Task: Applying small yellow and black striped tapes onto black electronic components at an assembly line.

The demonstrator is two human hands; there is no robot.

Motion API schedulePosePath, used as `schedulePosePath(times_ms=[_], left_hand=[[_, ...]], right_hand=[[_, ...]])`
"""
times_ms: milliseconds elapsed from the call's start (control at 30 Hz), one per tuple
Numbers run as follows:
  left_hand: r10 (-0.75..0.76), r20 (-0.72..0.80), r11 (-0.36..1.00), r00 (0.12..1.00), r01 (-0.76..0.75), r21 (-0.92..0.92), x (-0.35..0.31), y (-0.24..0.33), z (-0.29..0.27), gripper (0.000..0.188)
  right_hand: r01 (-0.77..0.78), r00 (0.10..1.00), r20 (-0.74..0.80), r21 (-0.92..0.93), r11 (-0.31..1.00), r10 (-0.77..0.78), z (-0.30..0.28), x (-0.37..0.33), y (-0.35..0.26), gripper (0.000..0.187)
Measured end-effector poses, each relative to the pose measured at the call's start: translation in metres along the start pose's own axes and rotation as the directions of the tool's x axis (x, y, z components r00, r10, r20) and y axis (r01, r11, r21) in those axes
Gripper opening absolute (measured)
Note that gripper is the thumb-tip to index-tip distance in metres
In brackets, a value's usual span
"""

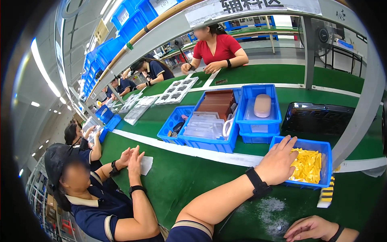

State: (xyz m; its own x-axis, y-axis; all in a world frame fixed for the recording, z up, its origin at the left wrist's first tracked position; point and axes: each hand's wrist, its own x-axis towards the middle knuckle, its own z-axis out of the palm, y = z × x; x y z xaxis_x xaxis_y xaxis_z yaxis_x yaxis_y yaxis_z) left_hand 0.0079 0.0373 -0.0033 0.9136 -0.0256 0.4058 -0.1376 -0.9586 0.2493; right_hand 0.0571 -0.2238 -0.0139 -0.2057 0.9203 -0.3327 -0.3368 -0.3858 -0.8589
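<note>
My left hand [278,160] lies over the left rim of a small blue bin [325,177], its fingers apart and reaching over the edge. Many small yellow pieces [306,166] fill that bin; they look like strips or tabs, too small to tell exactly. No piece shows in the fingers. Low on the right, my right hand [310,228] rests loosely near the green tabletop [246,201], fingers a little bent and apart, with nothing seen in it. Black bands circle both my wrists.
Behind stand a blue bin with a pink oblong case [262,105], a blue bin with brown sheets [215,105] and clear trays, and a black glossy case [316,117]. A grey post [360,101] rises at right. A co-worker [100,193] sits close on my left.
</note>
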Motion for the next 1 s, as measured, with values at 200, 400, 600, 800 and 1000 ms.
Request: schedulePosePath(times_ms=[200, 400, 600, 800, 1000], left_hand=[[-0.004, -0.002, 1.0, 1.0, 0.004, -0.014, 0.001, 0.001, -0.001, 0.04], [-0.017, 0.014, 1.0, 1.0, 0.017, -0.016, 0.0, 0.001, -0.002, 0.041], [-0.01, 0.012, 1.0, 1.0, 0.01, -0.012, 0.001, 0.001, -0.001, 0.04], [-0.006, 0.007, 1.0, 1.0, 0.006, -0.006, 0.0, 0.0, -0.001, 0.04], [-0.003, -0.001, 1.0, 1.0, 0.003, -0.013, 0.0, 0.0, 0.0, 0.04]], right_hand=[[0.004, 1.0, 0.002, 0.014, 1.0, -0.004, 0.0, 0.0, 0.0, 0.023], [-0.063, 0.994, 0.082, -0.071, 0.996, 0.069, -0.01, 0.0, 0.002, 0.026], [-0.051, 0.995, 0.08, -0.05, 0.997, 0.055, -0.01, -0.001, 0.005, 0.025], [-0.028, 0.994, 0.099, -0.086, 0.996, 0.037, -0.009, 0.0, 0.005, 0.025], [-0.02, 0.995, 0.1, -0.099, 0.995, 0.03, -0.009, 0.0, 0.005, 0.026]])
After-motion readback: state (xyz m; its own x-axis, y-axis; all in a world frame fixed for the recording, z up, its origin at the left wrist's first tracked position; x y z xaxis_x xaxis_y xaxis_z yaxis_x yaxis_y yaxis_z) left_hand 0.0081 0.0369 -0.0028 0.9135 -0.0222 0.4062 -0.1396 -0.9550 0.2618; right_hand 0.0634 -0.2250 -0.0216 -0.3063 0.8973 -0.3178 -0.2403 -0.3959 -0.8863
